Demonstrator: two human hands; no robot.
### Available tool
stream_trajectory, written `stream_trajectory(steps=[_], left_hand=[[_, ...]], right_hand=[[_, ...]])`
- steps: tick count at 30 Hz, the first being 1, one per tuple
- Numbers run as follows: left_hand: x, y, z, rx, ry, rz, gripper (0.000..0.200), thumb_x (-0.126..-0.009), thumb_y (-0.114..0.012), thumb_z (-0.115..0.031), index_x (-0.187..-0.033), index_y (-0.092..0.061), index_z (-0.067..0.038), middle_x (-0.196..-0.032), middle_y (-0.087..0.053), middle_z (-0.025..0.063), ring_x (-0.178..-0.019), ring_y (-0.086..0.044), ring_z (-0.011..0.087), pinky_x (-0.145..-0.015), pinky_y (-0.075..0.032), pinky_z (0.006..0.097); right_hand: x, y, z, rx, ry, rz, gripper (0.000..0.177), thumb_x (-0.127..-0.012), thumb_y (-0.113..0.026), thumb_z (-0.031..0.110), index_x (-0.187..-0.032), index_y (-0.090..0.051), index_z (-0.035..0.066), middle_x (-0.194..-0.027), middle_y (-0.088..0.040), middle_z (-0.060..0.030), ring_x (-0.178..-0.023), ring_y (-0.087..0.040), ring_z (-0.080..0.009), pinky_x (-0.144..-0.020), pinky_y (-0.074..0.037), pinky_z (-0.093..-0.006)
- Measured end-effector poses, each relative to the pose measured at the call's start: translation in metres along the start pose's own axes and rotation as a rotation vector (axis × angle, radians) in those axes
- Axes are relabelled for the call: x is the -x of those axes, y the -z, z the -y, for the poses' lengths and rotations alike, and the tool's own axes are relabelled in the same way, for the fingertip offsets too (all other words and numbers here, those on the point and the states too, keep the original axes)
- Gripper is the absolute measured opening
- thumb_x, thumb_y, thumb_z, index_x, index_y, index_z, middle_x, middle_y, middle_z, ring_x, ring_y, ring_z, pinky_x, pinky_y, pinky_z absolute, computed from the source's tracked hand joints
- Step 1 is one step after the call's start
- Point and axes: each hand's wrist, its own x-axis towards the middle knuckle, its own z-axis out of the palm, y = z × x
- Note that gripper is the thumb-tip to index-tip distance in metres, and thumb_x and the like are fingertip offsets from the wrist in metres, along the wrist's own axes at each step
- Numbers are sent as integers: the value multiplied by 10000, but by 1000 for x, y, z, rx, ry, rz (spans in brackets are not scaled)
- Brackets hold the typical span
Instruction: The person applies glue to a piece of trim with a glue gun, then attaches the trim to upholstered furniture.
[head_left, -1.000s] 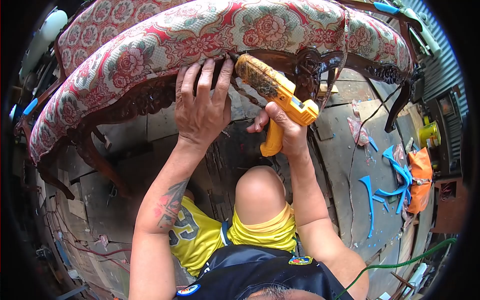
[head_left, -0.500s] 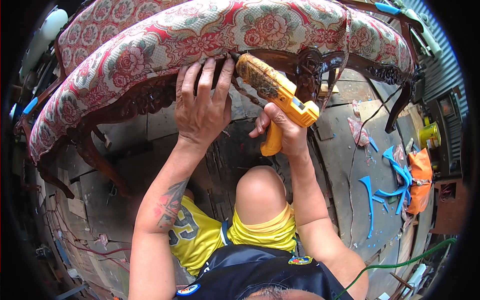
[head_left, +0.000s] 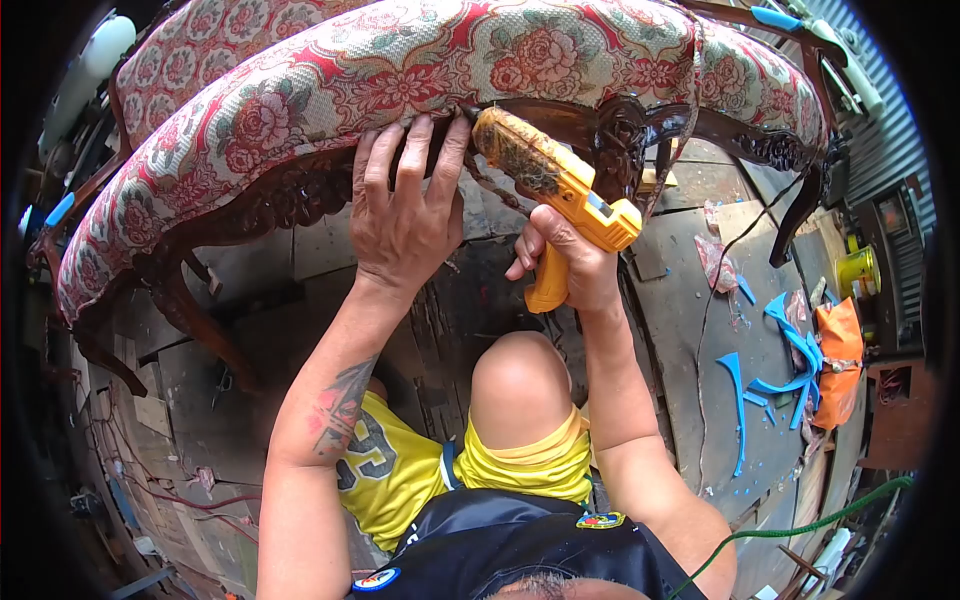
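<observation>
Under the floral upholstered seat point(head_left: 400, 60), seen from the head camera, the left hand point(head_left: 403, 215) presses flat, fingers spread, against the carved dark frame point(head_left: 290, 195). Just beside it, the right hand point(head_left: 570, 265) is wrapped around a yellow glue gun point(head_left: 560, 185), its nozzle touching the fabric edge.

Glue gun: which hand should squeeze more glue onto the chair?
Probably right. The right hand grips the glue gun, its nozzle at the fabric edge; the left hand presses the fabric.
</observation>
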Motion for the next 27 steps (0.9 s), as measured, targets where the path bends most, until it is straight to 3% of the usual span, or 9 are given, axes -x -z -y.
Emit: stream_trajectory(steps=[14, 17, 20, 22, 27], left_hand=[[0, -1, -1, -9, 7, -14, 606, -869, -723, -134, -1467, -680, -223, -1409, -593, 71, -1358, -503, 313, -1215, -466, 499], [0, -1, -1, -4, 11, -18, 610, -869, -724, -133, -1470, -678, -225, -1412, -591, 69, -1359, -502, 313, -1219, -462, 500], [0, -1, 0, 3, 10, -16, 614, -870, -723, -135, -1475, -674, -227, -1417, -588, 68, -1360, -502, 313, -1223, -459, 500], [1, -1, 0, -11, 4, -16, 621, -867, -727, -140, -1480, -670, -227, -1417, -588, 68, -1361, -500, 311, -1225, -459, 499], [0, 0, 0, 10, 2, -4, 623, -869, -737, -130, -1483, -670, -211, -1427, -588, 87, -1367, -482, 324, -1216, -437, 496]], right_hand=[[0, -1, 0, 12, 10, -3, 136, -1065, -709, 122, -1084, -680, -9, -761, -633, -28, -662, -650, -132, -589, -645, -347], [0, 1, 0, 116, 4, 21, 215, -1098, -656, 203, -1131, -635, -9, -782, -581, -56, -674, -620, -170, -631, -660, -401], [0, -1, 0, 2, -4, -13, 136, -1066, -708, 125, -1079, -679, -8, -760, -631, -26, -653, -648, -130, -586, -645, -345], [0, 3, -2, 101, 18, 24, 221, -1098, -654, 205, -1149, -635, -10, -779, -569, -49, -666, -614, -166, -618, -655, -396], [0, 2, 0, 122, 26, 9, 230, -1098, -654, 208, -1166, -633, -10, -774, -557, -44, -662, -609, -163, -610, -651, -391]])
